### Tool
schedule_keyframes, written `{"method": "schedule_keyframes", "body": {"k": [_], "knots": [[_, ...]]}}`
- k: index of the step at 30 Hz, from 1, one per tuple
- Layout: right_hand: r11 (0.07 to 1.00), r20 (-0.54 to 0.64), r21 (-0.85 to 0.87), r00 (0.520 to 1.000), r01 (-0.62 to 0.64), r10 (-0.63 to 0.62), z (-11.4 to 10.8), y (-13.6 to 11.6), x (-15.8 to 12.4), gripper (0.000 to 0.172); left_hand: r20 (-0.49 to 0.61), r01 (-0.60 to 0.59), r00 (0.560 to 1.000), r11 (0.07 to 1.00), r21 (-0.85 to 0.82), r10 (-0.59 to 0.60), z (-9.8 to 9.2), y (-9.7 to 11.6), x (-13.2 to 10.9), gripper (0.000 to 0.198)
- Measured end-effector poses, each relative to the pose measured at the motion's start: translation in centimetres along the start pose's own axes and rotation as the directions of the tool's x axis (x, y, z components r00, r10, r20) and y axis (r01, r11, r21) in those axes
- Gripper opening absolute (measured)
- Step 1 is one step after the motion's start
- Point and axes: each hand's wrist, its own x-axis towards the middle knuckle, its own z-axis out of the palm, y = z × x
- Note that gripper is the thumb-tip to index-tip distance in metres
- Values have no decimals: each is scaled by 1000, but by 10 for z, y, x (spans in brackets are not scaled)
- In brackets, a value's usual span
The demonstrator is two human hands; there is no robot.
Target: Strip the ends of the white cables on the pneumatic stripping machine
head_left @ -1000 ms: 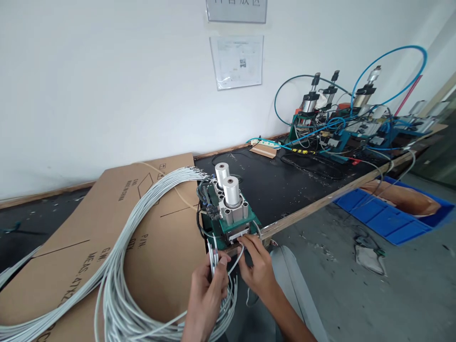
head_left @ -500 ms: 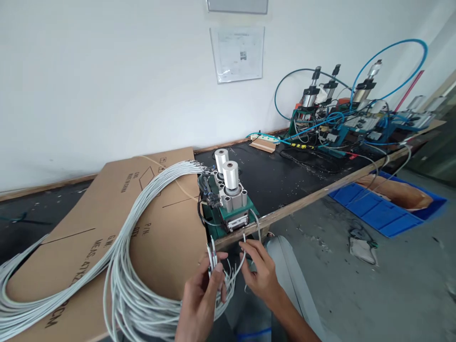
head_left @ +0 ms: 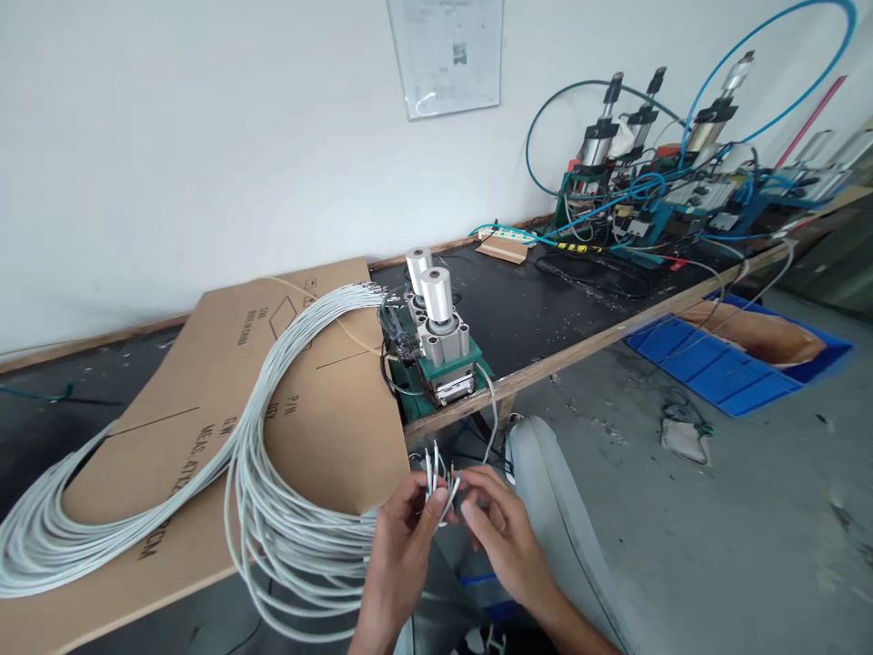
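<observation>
- Left hand (head_left: 401, 539): closed in a fist-like grip around a cluster of wire ends (head_left: 435, 468), held below the front edge of the bench; the tips stand upright above the fingers.
- Right hand (head_left: 503, 532): thumb and forefinger drawn together, pinching one of the wire ends just beside the left hand's cluster. The two hands almost touch.
- Wires (head_left: 269, 428): a thick grey-white bundle runs from the left hand, loops off the bench edge, then sweeps over a flat cardboard sheet (head_left: 327, 400); one part trails off to the left, another arches toward the machine.
- Machine (head_left: 436, 350): small, green-based, two silver cylinders upright on top, at the bench's front edge just above the hands.
- Bench (head_left: 546, 318): black top, wooden rim.
- Trouser leg (head_left: 546, 482): grey, right of the hands.
- Further machines (head_left: 647, 196) with blue hoses stand at the bench's far end; a blue tray (head_left: 716, 377) lies on the floor below.
</observation>
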Motion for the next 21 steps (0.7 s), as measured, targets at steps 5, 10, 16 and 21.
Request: {"method": "schedule_keyframes", "body": {"k": [5, 10, 16, 21], "knots": [[946, 88, 281, 986, -159, 140, 10, -15, 22, 38, -163, -98, 979, 983, 152, 123, 3, 4, -6, 28], [939, 245, 252, 954, -235, 173, 9, -19, 16, 45, -150, -96, 978, 956, 276, 142, 1, 18, -9, 23], [948, 297, 223, 942, -228, 156, 10, -21, 14, 45, 58, 28, 998, 986, 166, -38, -5, 23, 2, 27], [998, 342, 17, 938, -60, 51, -2, -30, 22, 42, 133, -28, 991, 965, 259, -7, -11, 27, 8, 16]]}}
